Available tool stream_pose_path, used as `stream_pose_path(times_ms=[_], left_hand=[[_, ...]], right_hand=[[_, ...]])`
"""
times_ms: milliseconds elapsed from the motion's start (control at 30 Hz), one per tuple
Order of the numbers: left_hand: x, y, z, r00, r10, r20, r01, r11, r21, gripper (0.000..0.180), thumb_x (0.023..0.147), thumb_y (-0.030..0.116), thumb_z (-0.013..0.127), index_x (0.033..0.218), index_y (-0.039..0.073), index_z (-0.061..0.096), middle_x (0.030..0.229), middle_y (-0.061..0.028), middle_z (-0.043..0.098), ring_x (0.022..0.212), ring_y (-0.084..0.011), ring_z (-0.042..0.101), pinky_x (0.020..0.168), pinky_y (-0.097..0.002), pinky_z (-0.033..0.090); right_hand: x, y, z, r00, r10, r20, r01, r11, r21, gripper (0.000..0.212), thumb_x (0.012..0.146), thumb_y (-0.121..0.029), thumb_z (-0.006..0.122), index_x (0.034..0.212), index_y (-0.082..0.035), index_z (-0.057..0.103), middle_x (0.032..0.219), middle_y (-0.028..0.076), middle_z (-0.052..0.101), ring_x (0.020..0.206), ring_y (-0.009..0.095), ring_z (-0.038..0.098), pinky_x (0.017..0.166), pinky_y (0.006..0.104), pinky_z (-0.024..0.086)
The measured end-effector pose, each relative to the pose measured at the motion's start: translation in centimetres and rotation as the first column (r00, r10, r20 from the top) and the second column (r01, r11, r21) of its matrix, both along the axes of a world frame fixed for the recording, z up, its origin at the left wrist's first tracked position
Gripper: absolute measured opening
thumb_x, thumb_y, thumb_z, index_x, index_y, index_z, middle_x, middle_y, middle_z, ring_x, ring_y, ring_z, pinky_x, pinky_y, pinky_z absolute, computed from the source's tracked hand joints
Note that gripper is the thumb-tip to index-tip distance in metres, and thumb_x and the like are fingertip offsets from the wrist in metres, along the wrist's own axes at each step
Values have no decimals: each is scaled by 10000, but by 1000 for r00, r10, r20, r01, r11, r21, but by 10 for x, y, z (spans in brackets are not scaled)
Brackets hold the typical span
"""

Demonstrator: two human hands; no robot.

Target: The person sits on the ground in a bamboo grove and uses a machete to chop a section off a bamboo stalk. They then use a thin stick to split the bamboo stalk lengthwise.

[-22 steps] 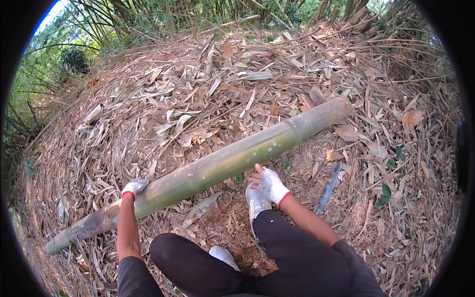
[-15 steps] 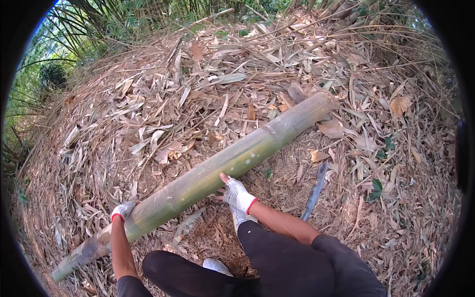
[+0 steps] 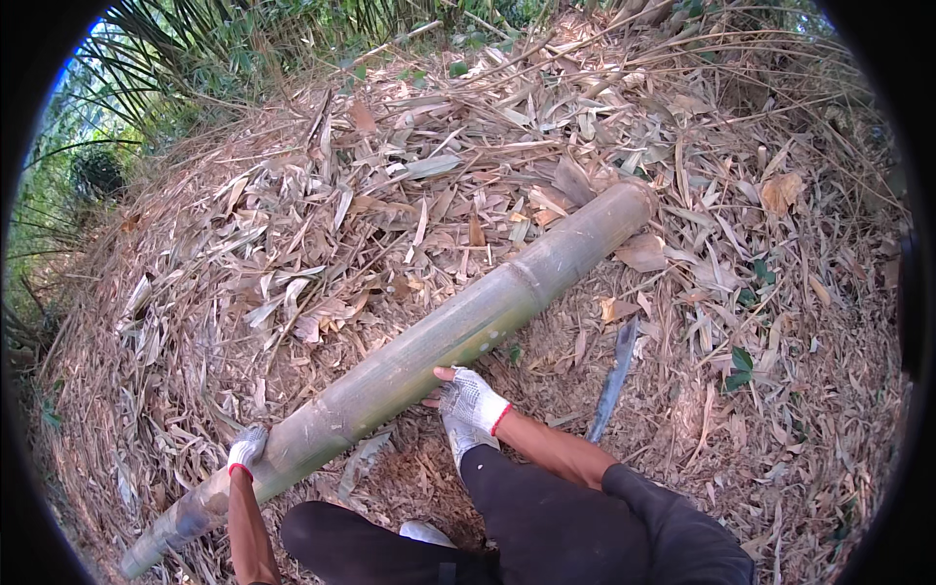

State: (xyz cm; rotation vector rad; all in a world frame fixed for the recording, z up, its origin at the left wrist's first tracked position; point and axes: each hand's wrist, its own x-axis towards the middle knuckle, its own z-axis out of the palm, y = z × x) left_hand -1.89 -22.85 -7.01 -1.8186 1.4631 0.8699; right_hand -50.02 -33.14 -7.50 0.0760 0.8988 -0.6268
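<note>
A thick, green-brown bamboo pole (image 3: 429, 346) lies slanting across the ground in front of me, from lower left to upper right. My left hand (image 3: 248, 448), in a white knit glove with a red cuff, grips it near its lower-left end, the fingers mostly out of sight. My right hand (image 3: 470, 402), gloved the same way but with bare fingertips showing, holds the pole's near side around its middle. Its thumb lies against the bamboo and its fingers reach low along the side. Pale spots show near the pole's lower edge.
A long dark blade-like tool (image 3: 614, 380) lies on the ground right of my right hand. Dry bamboo leaves (image 3: 390, 210) cover the slope. Green bamboo stems (image 3: 185, 58) stand at the far left. My shoe (image 3: 461, 436) is close under the right hand.
The bamboo pole has rolled slightly toward me; its pale spots now sit closer to its lower edge. Both hands stay at the pole, the left a little lower in the view.
</note>
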Motion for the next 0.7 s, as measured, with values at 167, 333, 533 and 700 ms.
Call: stream_pose_path(times_ms=[167,333,533,700], left_hand=[[-61,-19,39,985,162,-58,-165,985,-59,504,970,375,266,1136,27,591,1147,-256,598,1069,-423,569,924,-482,426],[-131,-53,56,973,173,-150,-182,982,-49,588,972,441,218,1123,24,603,1173,-262,581,1089,-434,551,954,-472,401],[-152,-100,7,921,254,-294,-266,964,-1,729,937,577,212,1231,3,553,1248,-239,549,1199,-411,486,1020,-435,359],[-126,-102,0,929,146,-341,-190,977,-99,719,942,574,237,1182,-6,588,1221,-247,566,1166,-402,518,1002,-454,377]], right_hand=[[-36,-4,19,991,-130,-44,127,990,-58,473,837,-187,676,1246,-59,475,1209,136,546,1120,311,524,905,554,470],[-86,-30,41,931,-317,-181,295,946,-137,546,835,-227,674,1307,-108,427,1301,140,490,1219,346,452,967,580,411],[-103,-75,34,754,-58,-655,-75,982,-173,510,868,-320,662,1255,-32,499,1170,133,584,1056,294,576,841,436,488],[-113,-42,48,76,-85,-993,-637,762,-114,592,824,-291,693,1283,30,499,1144,189,621,993,304,623,856,376,491]])
